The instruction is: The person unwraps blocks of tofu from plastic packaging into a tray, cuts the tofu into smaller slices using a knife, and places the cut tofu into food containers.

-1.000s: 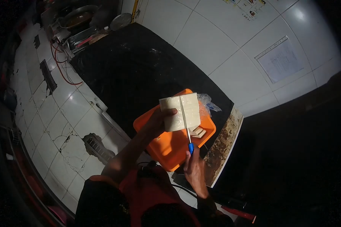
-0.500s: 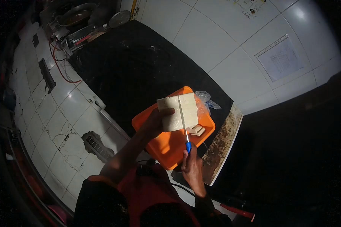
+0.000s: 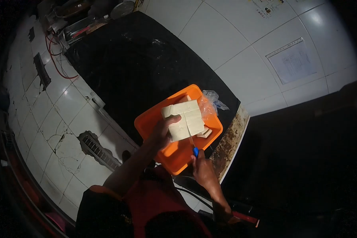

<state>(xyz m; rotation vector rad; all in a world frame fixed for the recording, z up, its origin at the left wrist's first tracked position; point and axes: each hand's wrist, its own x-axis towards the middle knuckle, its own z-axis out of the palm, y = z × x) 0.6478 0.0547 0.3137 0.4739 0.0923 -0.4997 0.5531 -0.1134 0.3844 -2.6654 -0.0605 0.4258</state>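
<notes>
My left hand point(image 3: 164, 129) supports a pale, squarish block that looks like tofu point(image 3: 176, 129) from its left side, thumb on top and other fingers hidden beneath. A narrow cut line runs down the block. My right hand point(image 3: 204, 168) is closed round the blue handle of a knife point(image 3: 195, 151), whose thin blade enters the near end of that line. The rest of the blade is hidden in the block. Underneath is an orange plastic basin point(image 3: 146, 123). Smaller pale slices point(image 3: 205, 132) lie in it, to the right of the block.
The basin stands on a black counter point(image 3: 119, 67) against a white tiled wall point(image 3: 218, 31). Clear plastic bags point(image 3: 213, 100) lie at its far right rim. A worn, stained edge point(image 3: 228, 144) borders the counter. Pans and utensils point(image 3: 81, 31) sit at the far left, with a red hose point(image 3: 53, 61) hanging nearby.
The knife blade, largely visible along the cut before, is now mostly sunk out of sight. The gap between the block's two parts looks narrower. The whole view has shifted slightly.
</notes>
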